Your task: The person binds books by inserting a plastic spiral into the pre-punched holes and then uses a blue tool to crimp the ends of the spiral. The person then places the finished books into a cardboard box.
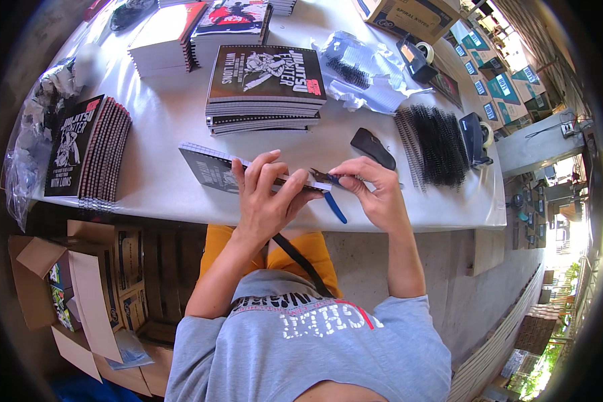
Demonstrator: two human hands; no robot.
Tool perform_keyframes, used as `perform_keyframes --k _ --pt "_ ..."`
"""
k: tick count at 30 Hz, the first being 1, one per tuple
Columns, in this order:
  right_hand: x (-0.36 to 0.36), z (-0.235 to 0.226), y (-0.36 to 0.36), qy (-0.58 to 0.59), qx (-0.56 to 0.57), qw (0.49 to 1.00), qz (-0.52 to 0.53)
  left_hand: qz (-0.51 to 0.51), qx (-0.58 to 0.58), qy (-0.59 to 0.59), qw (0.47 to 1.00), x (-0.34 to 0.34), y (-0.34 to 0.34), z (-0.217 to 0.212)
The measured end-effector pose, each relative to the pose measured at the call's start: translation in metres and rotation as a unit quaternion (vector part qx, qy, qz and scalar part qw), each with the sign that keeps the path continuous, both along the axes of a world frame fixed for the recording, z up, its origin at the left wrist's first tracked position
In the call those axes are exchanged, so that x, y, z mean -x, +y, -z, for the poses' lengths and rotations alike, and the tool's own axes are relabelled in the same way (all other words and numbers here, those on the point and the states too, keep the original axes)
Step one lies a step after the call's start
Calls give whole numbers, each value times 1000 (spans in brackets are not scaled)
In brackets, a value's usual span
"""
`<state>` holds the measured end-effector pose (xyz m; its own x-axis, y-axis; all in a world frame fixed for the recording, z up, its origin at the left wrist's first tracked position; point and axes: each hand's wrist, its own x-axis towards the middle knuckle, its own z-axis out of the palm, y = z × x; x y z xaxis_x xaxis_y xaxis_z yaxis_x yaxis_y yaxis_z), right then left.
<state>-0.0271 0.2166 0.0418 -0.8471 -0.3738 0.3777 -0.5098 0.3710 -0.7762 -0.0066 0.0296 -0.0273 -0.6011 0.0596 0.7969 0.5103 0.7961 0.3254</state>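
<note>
Both hands work at one spot. Left hand (264, 197) presses down on a dark spiral notebook (211, 167), its grip curled over the book's edge. Right hand (375, 191) pinches blue-handled pliers (331, 194) at the end of the wire spine. The notebook lies near the front edge of the white counter (167, 114). Just behind it sits a stack of the same books (264, 87). To the right lie a pile of black wire coils (435, 144) and a tape holder (476, 137). More books (90, 151) stand at the far left.
</note>
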Motion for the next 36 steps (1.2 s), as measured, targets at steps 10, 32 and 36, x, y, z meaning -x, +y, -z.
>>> perform_keyframes --k 10,32,36 --pt "-1 -13 -7 -263 12 960 -91 19 -15 -25 999 -1 -2 -11" --pt "83 92 102 -22 -348 917 195 137 -29 -60 988 -4 -32 -15" --pt "62 49 50 -127 154 979 46 104 -36 -57 992 -7 -30 -23"
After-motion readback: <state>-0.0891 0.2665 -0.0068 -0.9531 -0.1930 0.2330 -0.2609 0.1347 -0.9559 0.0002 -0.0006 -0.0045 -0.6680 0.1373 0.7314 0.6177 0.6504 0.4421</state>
